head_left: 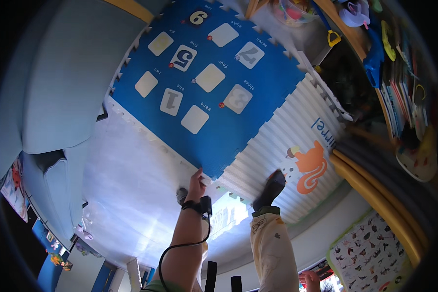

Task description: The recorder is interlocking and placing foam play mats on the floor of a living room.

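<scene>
A large blue foam puzzle mat point(258, 92) with pale number tiles lies on the floor ahead of me. My left hand point(196, 179) reaches down to the mat's near edge and pinches it at the corner, where it meets a white ribbed mat point(282, 131). A black wrist device with a cable is strapped on that forearm. My right hand point(308, 279) shows only partly at the lower edge, near my leg, and its fingers are unclear. My feet in dark socks point(272, 187) stand on the ribbed mat's edge and beside the left hand.
A grey-blue sofa point(53, 87) fills the left side. The ribbed mat bears an orange squirrel picture point(310, 168). Yellow and grey foam rolls point(374, 194) lie at the right, below a shelf of books and toys point(399, 97). An animal poster point(370, 253) lies at the lower right.
</scene>
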`<state>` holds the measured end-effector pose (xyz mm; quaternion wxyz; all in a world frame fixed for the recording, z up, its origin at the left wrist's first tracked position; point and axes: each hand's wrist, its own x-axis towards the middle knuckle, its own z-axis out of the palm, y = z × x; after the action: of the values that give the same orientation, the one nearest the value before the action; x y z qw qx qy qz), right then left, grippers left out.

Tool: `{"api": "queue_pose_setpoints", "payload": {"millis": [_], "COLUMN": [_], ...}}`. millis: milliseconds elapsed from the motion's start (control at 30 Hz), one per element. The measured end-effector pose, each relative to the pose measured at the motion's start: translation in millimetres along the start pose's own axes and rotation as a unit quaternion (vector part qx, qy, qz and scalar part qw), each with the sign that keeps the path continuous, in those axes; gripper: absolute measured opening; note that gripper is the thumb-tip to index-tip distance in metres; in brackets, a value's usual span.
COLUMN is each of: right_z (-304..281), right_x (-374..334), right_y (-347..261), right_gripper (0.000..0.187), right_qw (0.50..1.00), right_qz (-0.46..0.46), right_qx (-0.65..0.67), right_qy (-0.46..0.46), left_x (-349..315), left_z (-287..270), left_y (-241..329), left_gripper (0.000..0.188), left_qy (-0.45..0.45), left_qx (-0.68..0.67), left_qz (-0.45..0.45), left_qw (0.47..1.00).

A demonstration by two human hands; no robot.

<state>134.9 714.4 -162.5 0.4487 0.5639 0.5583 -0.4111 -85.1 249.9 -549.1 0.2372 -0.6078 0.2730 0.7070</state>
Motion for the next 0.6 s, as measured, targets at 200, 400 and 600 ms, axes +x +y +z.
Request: {"api": "queue_pose_setpoints", "payload": {"millis": [200,400,600], "right_z": [9.0,2.7,-6.6], "right_x": [0.3,-10.3,-27.3], "right_y": [-14.2,-25.0,-20.5], "right_gripper": [0.026,0.026,0.026], "right_qw": [0.999,0.998,0.997], "right_qz": [-0.031,-0.053,-0.06], "right_qx": [-0.013,-0.033,-0.036], "right_qy": [-0.017,0.001,0.011], "left_x": [-7.6,-45.1,-100.1], "left_z": [-50.1,7.6,55.2], "left_y": [5.7,-18.1,-0.6], "left_gripper": [0.043,0.037,0.017], "left_qy": [0.062,0.111,0.118], "left_qx": [0.227,0.227,0.134], "left_qz": [0.036,0.189,0.197], "left_qw": [0.971,0.949,0.964]}}
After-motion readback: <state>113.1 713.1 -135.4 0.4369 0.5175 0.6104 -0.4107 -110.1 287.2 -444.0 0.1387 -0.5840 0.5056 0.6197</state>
